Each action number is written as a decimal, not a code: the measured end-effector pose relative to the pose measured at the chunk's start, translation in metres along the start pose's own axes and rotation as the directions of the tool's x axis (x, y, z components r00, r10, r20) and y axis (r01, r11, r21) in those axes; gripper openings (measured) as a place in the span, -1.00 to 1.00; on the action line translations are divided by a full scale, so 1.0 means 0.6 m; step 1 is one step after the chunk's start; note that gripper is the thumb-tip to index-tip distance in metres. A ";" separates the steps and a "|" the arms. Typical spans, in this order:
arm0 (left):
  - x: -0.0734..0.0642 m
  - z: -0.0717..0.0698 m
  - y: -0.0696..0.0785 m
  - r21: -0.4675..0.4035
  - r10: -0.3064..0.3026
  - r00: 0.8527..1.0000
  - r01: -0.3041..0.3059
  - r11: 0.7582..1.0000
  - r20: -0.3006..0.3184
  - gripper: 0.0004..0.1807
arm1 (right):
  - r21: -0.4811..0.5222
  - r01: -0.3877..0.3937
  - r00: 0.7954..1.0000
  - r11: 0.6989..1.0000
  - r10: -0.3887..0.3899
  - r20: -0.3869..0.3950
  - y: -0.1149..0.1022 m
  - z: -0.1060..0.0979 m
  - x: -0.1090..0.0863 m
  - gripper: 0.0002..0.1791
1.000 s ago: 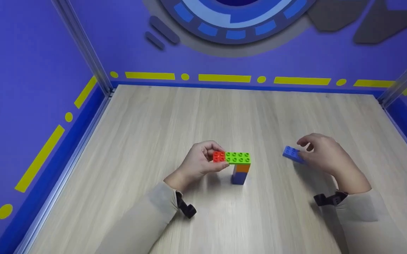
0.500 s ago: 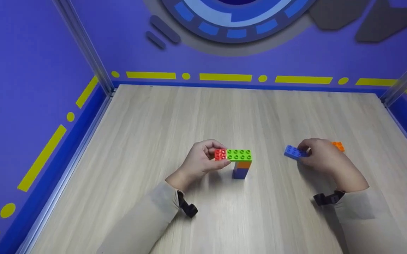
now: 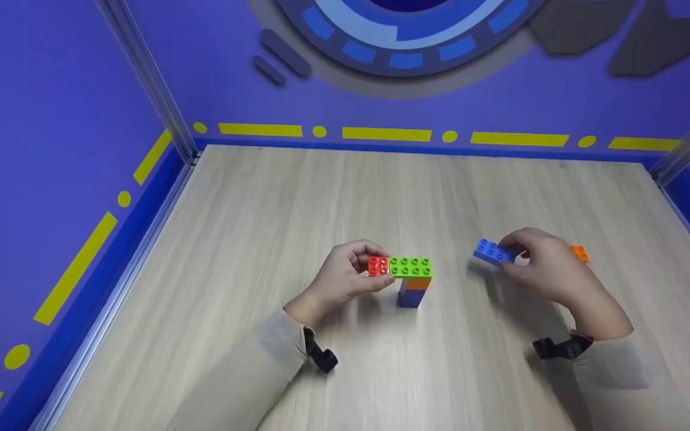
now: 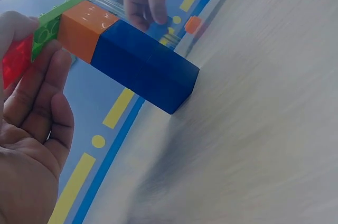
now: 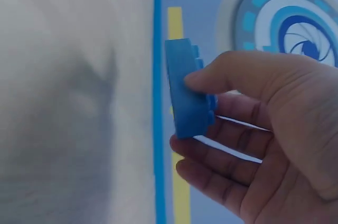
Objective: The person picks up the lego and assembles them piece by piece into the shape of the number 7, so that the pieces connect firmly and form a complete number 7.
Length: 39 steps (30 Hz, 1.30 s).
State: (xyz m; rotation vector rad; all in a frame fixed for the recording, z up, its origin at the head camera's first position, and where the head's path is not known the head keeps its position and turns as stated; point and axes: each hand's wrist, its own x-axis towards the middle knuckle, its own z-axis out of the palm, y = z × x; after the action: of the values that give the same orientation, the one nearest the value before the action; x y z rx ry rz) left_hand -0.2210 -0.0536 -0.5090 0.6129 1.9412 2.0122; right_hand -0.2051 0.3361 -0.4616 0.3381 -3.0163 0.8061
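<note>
Pinching a red block (image 3: 377,266) beside a green block (image 3: 412,267) is the left hand (image 3: 340,274). The right hand (image 3: 542,263) clamps a blue block (image 3: 489,252) just above the table (image 3: 321,197)

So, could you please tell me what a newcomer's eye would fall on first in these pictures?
Probably the green brick atop the tower, near the middle of the head view, with the red brick beside it in the left hand. Next, perhaps, the blue brick in the right hand, above the table to the right. Behind them, the round emblem on the back wall stands out.
</note>
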 end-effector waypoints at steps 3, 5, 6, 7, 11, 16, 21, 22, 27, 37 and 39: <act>0.000 0.000 -0.001 0.014 0.013 1.000 -0.013 1.000 -0.009 -0.61 | 0.023 0.103 0.989 0.994 -0.100 -0.111 -0.025 -0.004 -0.011 -0.69; 0.001 -0.001 -0.001 0.022 0.019 1.000 -0.019 1.000 -0.010 -0.60 | 0.023 0.169 0.971 0.985 -0.162 -0.175 -0.045 -0.005 -0.017 -0.68; 0.001 -0.001 -0.001 0.024 0.019 1.000 -0.019 1.000 -0.011 -0.60 | 0.021 0.199 0.961 0.980 -0.191 -0.199 -0.056 -0.006 -0.018 -0.68; 0.002 -0.001 -0.001 0.024 0.018 1.000 -0.018 1.000 -0.012 -0.60 | 0.021 0.222 0.954 0.975 -0.212 -0.213 -0.067 -0.007 -0.019 -0.67; 0.002 -0.001 0.002 0.021 0.010 1.000 -0.010 1.000 -0.018 -0.60 | 0.017 0.294 0.933 0.956 -0.283 -0.223 -0.111 -0.010 -0.019 -0.64; 0.001 -0.002 0.004 0.033 0.003 1.000 -0.002 0.999 -0.019 -0.59 | 0.026 0.346 0.920 0.938 -0.333 -0.206 -0.153 -0.010 -0.016 -0.61; 0.002 -0.004 0.004 0.062 0.007 1.000 -0.006 0.998 -0.014 -0.59 | 0.062 0.379 0.913 0.923 -0.363 -0.185 -0.180 0.002 -0.009 -0.60; 0.002 -0.004 0.005 0.071 0.011 1.000 -0.010 0.997 -0.011 -0.59 | 0.074 0.392 0.909 0.917 -0.374 -0.184 -0.184 0.006 -0.006 -0.60; 0.001 -0.006 0.009 0.109 0.030 1.000 -0.030 0.994 0.000 -0.61 | 0.120 0.456 0.883 0.882 -0.433 -0.179 -0.201 0.026 0.006 -0.60; -0.001 -0.007 0.006 0.160 0.086 0.996 -0.086 0.983 0.007 -0.63 | 0.175 0.554 0.830 0.814 -0.523 -0.195 -0.222 0.069 0.023 -0.63; -0.001 -0.006 0.007 0.172 0.093 0.996 -0.092 0.981 0.005 -0.66 | 0.172 0.574 0.815 0.800 -0.538 -0.216 -0.222 0.075 0.024 -0.63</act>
State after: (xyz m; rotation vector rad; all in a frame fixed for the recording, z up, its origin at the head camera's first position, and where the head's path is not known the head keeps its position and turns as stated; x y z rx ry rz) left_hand -0.2218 -0.0573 -0.5048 0.7537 2.1416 1.9115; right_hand -0.1894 0.1984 -0.4344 1.0532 -2.4481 1.0450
